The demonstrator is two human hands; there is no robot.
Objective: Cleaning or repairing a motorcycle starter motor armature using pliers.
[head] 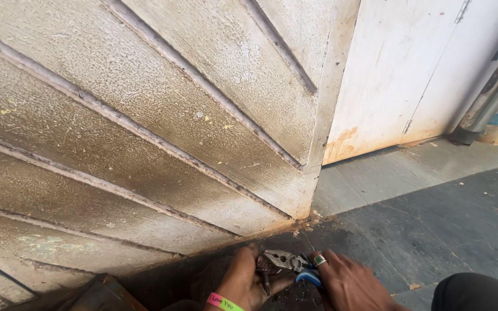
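Note:
My left hand [248, 280], with a pink and green wristband [223, 302], is curled around a small dark metal part [267, 266] at the bottom middle of the view. My right hand [351, 282], wearing a green-stoned ring [319, 260], grips pliers [286, 260] by their blue handles [308, 278]. The steel jaws point left and touch the dark part held in the left hand. Both hands work just above the dark stone floor [433, 224], close to the foot of a ribbed metal shutter [145, 132].
The worn, dusty shutter fills the left and centre. A white panel [387, 75] with rust stains along its base stands at the right. A grey pipe [491, 98] leans at the far right. My dark-clothed knee [479, 294] shows at the bottom right.

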